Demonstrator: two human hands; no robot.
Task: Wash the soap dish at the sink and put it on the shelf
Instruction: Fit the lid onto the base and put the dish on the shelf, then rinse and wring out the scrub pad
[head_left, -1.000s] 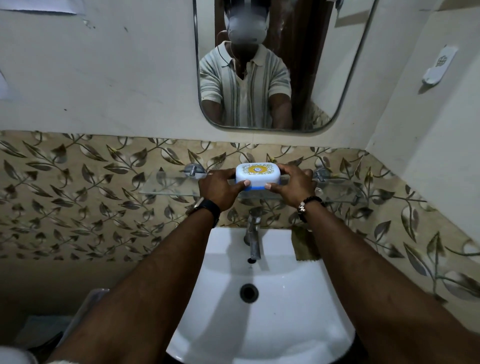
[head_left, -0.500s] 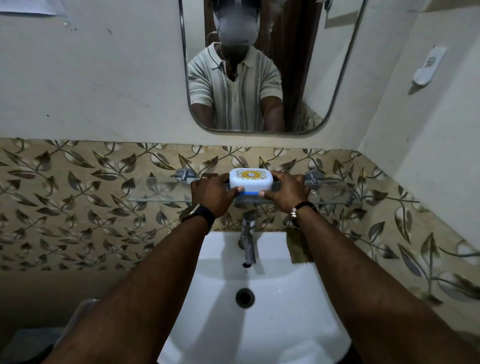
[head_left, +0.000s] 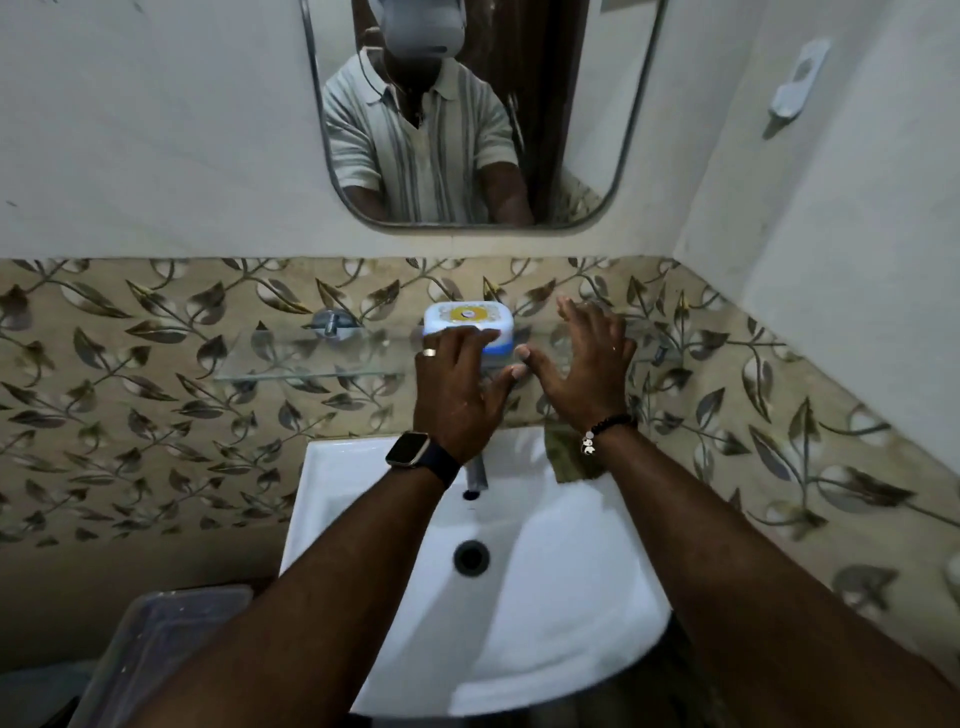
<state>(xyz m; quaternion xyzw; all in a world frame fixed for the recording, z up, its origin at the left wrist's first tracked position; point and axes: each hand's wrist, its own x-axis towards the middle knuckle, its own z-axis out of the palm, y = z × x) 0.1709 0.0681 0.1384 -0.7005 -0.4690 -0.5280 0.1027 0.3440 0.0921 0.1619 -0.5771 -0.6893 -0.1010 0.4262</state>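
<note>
One white-and-blue plastic soap dish (head_left: 467, 322) is touching your left hand (head_left: 457, 389), fingers straight; your right hand (head_left: 587, 364), gripping earlier, is spreading beside it

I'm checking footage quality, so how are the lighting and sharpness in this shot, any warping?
Head view: dim overall, the white sink brightest, the lower left corner in deep shadow. Head view: wide-angle stretch slants the mirror sides. Head view: the soap dish looks sharp, the glass shelf faint.
</note>
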